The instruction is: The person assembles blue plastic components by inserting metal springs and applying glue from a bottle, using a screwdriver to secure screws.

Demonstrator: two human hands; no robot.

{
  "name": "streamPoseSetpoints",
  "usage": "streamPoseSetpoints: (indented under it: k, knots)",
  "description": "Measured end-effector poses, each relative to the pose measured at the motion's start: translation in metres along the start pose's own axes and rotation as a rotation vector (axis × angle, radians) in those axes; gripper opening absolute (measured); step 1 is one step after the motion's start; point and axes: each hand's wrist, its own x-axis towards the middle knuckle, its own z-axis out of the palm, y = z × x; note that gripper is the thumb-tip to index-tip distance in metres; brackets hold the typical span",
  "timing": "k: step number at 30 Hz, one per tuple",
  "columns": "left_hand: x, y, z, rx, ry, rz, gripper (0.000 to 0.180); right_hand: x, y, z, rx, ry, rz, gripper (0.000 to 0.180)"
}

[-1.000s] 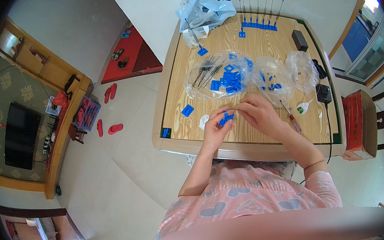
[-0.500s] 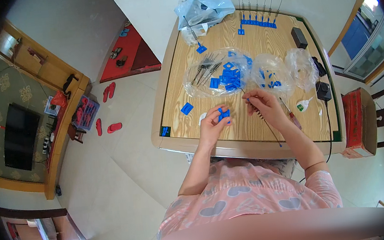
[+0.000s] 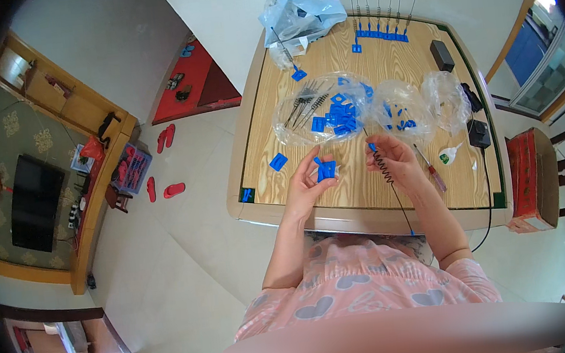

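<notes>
Near the middle of the frame, just above the near edge of the wooden table (image 3: 289,108), the left hand (image 3: 307,184) is curled around a small blue plastic block (image 3: 326,168), pinching it between thumb and fingertips. To its right, the right hand (image 3: 396,160) is closed on a thin black rod with a coiled spring (image 3: 383,165); the coil sits against the palm, a blue tip pokes out above the fingers, and the straight end runs down toward the lower middle of the frame, past the table edge. The two hands are near each other but not touching. Just above them lies a clear plastic bag (image 3: 320,108) full of blue pieces and more dark springs, with two more clear bags (image 3: 448,96) to its right. A loose blue piece (image 3: 278,161) lies on the table left of the left hand. A red-handled screwdriver (image 3: 432,172) lies right of the right hand. At the top of the frame a row of upright rods in blue bases (image 3: 380,29) stands near a crumpled light-blue bag (image 3: 301,15).
</notes>
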Motion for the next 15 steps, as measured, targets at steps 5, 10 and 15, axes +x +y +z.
streamPoseSetpoints:
  k: [5, 10, 15]
  knots:
    - [-0.002, 0.004, -0.001, 0.061, -0.013, 0.016, 0.074, 0.001, 0.007, 0.003, 0.036, 0.012, -0.046, 0.039]
    - [-0.004, 0.001, 0.008, 0.198, 0.056, 0.113, 0.076, 0.004, 0.019, 0.017, 0.107, 0.186, -0.096, 0.015]
    - [-0.006, 0.002, 0.022, 0.305, 0.090, 0.206, 0.078, 0.011, 0.053, 0.019, -0.139, 0.240, -0.218, 0.011]
